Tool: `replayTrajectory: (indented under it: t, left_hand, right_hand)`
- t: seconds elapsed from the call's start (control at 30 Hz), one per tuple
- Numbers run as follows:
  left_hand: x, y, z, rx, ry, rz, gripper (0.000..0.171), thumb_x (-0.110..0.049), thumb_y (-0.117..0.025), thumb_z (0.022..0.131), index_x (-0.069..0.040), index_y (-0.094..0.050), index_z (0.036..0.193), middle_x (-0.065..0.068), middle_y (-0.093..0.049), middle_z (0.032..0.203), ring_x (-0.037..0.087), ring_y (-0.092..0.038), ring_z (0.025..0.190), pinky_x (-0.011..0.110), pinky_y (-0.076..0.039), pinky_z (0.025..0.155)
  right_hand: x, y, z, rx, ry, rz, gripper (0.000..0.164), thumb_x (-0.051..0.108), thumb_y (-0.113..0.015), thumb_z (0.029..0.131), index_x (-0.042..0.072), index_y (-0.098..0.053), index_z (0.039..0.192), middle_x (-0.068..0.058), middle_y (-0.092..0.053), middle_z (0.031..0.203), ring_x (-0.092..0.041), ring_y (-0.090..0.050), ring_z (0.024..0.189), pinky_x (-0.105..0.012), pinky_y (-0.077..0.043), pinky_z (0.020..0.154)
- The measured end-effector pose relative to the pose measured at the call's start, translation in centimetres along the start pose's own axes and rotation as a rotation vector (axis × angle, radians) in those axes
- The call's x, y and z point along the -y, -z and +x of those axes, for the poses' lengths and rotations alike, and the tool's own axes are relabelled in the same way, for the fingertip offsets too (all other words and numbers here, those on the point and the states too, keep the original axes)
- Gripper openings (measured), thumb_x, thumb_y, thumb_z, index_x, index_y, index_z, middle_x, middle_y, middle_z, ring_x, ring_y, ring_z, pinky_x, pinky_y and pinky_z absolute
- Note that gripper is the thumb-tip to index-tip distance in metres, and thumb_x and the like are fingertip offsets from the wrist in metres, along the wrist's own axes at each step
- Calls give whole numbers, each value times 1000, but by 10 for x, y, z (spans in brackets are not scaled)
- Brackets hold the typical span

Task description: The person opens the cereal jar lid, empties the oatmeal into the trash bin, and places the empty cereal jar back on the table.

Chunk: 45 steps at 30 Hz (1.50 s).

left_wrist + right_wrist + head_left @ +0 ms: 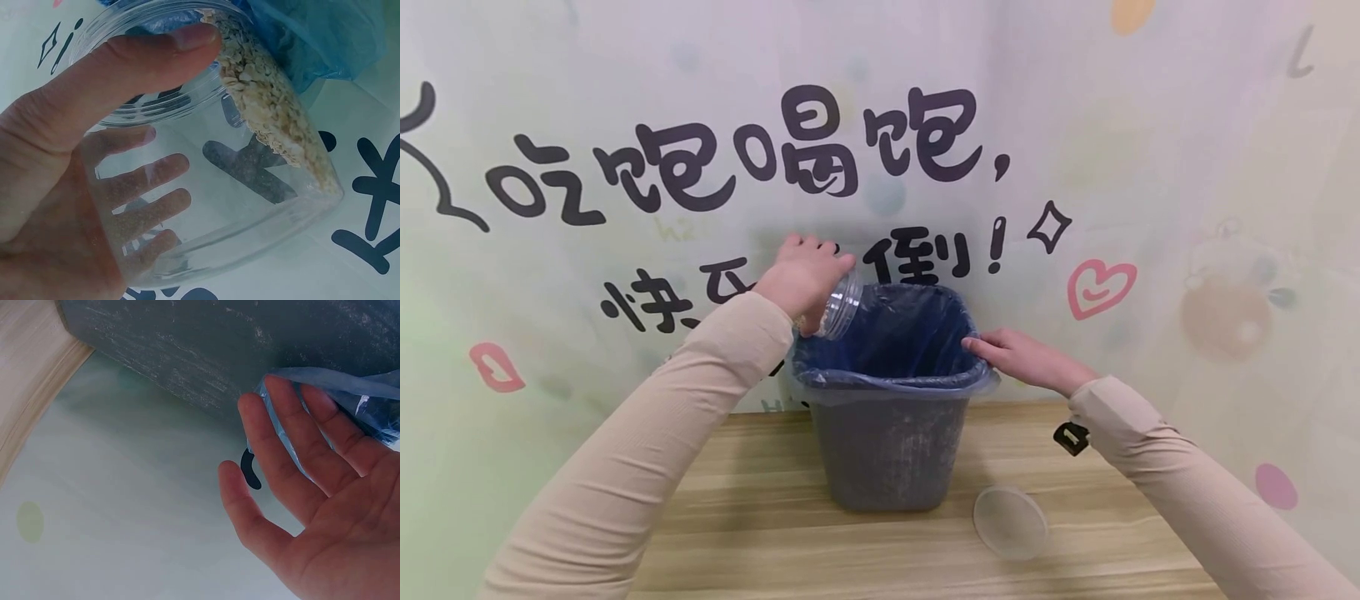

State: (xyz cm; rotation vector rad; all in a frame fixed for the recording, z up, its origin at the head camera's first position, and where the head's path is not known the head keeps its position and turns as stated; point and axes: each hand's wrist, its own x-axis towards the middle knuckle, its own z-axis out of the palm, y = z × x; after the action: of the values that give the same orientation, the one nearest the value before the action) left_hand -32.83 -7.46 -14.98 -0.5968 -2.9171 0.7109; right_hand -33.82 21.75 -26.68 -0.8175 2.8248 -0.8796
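My left hand point(808, 279) grips a clear jar point(844, 308), tilted with its mouth over the left side of the bin opening. In the left wrist view, rolled oats point(269, 100) lie in a slope along the jar's lower wall up to the mouth. The thumb crosses the jar's neck and the other fingers show through the wall. A grey trash bin point(891, 450) stands upright, lined with a blue plastic bag point(917, 325) folded over its rim. My right hand point(1026, 358) holds the bin's right rim, thumb on top and fingers point(294, 419) outside against the bag's edge.
A round translucent lid point(1011, 523) lies on the wooden table point(760, 517), right of the bin's base. Close behind the bin hangs a pale printed backdrop point(1150, 167) with black lettering. A small black device point(1071, 437) is at the right wrist.
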Motion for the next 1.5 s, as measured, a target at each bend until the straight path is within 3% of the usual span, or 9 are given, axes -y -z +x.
replayTrajectory:
  t: [0.6, 1.23, 1.5]
  left_hand:
    - [-4, 1, 4, 9, -2, 43, 93, -20, -90, 59, -11, -40, 137, 17, -46, 132, 37, -41, 121, 49, -32, 102]
    - [-4, -1, 4, 1, -4, 55, 94, -22, -89, 59, -12, -39, 138, 18, -46, 132, 38, -41, 121, 50, -33, 102]
    - [-2, -2, 4, -8, -5, 43, 92, -20, -90, 58, -12, -41, 136, 16, -47, 131, 37, -42, 120, 49, -33, 102]
  right_hand:
    - [0, -2, 0, -15, 14, 12, 40, 35, -41, 103, 6, -59, 82, 2, -36, 62, -17, -38, 58, -32, -34, 58]
    - [1, -2, 0, -16, 11, 0, 39, 33, -41, 104, 7, -60, 82, 2, -37, 63, -17, -40, 59, -32, -35, 59]
    - [-2, -1, 1, -16, 38, 0, 44, 33, -36, 105, 3, -68, 99, -1, -56, 76, -22, -55, 80, -37, -43, 75]
